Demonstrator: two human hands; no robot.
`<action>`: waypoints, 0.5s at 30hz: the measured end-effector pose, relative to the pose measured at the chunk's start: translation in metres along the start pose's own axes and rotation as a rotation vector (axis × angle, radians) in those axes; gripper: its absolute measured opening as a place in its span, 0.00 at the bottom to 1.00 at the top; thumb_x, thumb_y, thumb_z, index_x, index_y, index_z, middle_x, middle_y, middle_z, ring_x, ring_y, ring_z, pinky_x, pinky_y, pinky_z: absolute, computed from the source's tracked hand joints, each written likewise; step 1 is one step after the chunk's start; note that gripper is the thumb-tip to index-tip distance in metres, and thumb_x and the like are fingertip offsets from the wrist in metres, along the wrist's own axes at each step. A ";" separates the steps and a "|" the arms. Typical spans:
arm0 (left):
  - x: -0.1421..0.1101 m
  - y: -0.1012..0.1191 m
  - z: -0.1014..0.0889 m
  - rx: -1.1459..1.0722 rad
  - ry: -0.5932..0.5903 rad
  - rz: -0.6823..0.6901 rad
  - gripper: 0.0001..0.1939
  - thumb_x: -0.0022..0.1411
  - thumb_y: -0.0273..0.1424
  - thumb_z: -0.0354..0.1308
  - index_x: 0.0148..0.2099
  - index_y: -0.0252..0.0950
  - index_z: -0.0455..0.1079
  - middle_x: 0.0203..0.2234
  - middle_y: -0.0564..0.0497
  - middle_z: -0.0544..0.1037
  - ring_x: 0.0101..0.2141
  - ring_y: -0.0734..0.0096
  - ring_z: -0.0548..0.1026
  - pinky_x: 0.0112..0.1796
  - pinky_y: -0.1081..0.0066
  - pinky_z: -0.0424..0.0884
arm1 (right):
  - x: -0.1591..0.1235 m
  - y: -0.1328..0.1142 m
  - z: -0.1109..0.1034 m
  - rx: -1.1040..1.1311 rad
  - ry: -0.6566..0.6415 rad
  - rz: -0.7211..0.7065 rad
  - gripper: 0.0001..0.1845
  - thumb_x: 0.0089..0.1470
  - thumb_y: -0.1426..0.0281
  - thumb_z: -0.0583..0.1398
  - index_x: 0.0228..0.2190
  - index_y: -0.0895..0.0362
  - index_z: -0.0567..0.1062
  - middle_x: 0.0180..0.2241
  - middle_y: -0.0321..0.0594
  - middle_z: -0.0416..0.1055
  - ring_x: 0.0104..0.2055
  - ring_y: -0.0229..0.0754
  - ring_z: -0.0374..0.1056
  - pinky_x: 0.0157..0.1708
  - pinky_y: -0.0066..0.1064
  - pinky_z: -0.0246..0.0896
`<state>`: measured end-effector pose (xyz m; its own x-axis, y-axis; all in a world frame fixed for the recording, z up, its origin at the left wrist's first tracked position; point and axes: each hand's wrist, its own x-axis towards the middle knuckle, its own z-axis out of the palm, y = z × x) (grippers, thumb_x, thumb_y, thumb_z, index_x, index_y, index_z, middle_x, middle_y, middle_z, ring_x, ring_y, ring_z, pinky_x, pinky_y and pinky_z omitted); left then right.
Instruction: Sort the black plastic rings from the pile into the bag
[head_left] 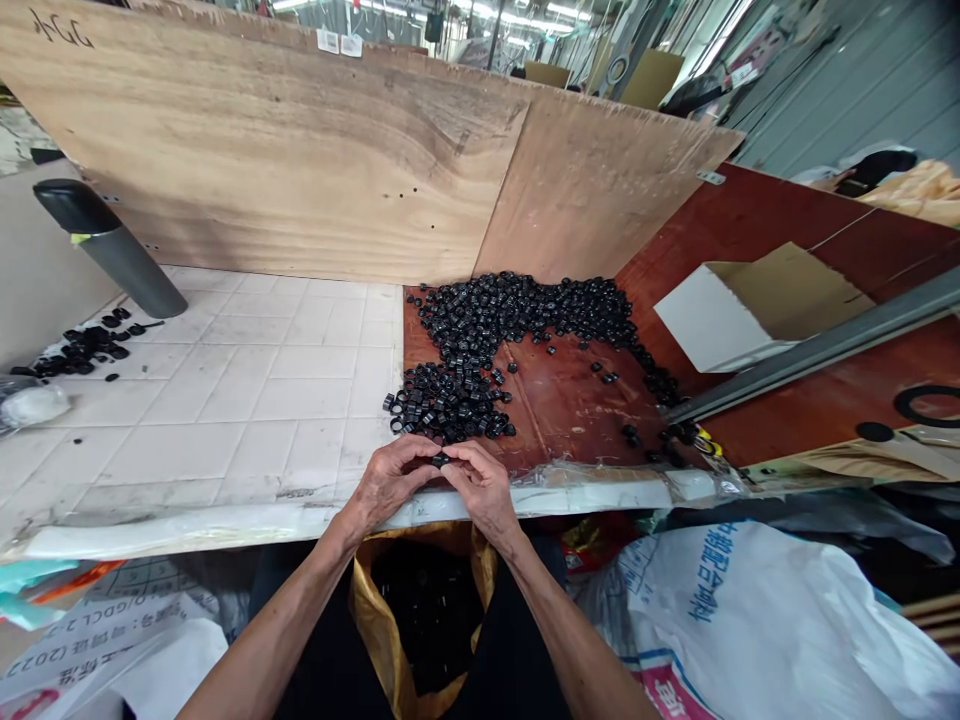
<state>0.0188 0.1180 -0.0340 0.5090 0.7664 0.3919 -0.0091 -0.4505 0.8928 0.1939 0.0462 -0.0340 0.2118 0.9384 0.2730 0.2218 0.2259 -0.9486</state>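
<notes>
A small black ring-like piece [440, 459] is pinched between the fingertips of both hands, just above the table's front edge. My left hand [388, 480] grips it from the left side, fingers closed. From the right, my right hand [481, 488] holds the same piece with thumb and fingers. Right behind the fingers lies a heap of similar black pieces [450, 400], joined to a larger pile [525, 305] along the back board. Below my hands, an open yellow sack [365, 590] between my legs contains many dark pieces.
White tiles [247, 400] cover the table's left side, reddish board [570, 395] the right. A dark bottle [124, 255] and a small black heap [82, 350] are far left. An open carton [712, 320] and a metal bar [810, 350] stand right. White bags [765, 610] flank me below.
</notes>
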 end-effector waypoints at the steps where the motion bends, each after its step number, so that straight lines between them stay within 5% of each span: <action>1: 0.000 -0.001 0.000 -0.015 -0.002 0.000 0.11 0.65 0.35 0.66 0.48 0.39 0.80 0.44 0.45 0.82 0.45 0.65 0.80 0.50 0.64 0.77 | -0.001 0.001 0.001 0.006 0.008 0.000 0.09 0.58 0.65 0.64 0.39 0.55 0.80 0.40 0.44 0.76 0.39 0.43 0.75 0.39 0.32 0.74; 7: -0.003 -0.003 0.000 -0.047 -0.008 0.020 0.11 0.66 0.33 0.65 0.50 0.39 0.80 0.45 0.45 0.82 0.47 0.65 0.81 0.51 0.64 0.78 | -0.007 0.002 0.007 -0.030 0.068 0.065 0.11 0.60 0.62 0.64 0.42 0.55 0.77 0.32 0.38 0.78 0.30 0.40 0.77 0.33 0.29 0.74; 12: -0.004 0.001 -0.002 -0.022 -0.022 0.061 0.10 0.67 0.31 0.64 0.50 0.38 0.79 0.45 0.45 0.82 0.46 0.65 0.80 0.50 0.64 0.77 | -0.004 -0.011 0.012 -0.151 0.064 0.093 0.14 0.64 0.59 0.60 0.34 0.56 0.75 0.18 0.32 0.71 0.18 0.37 0.70 0.23 0.25 0.66; 15: -0.002 0.005 -0.003 -0.009 -0.032 0.060 0.09 0.67 0.31 0.64 0.49 0.38 0.79 0.43 0.45 0.82 0.45 0.65 0.80 0.49 0.64 0.77 | -0.001 -0.013 0.015 -0.276 0.067 0.057 0.20 0.67 0.58 0.56 0.27 0.55 0.74 0.18 0.34 0.71 0.18 0.36 0.68 0.24 0.26 0.64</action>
<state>0.0151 0.1156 -0.0301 0.5347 0.7231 0.4374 -0.0482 -0.4906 0.8700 0.1768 0.0460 -0.0245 0.2918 0.9261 0.2390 0.4565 0.0847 -0.8857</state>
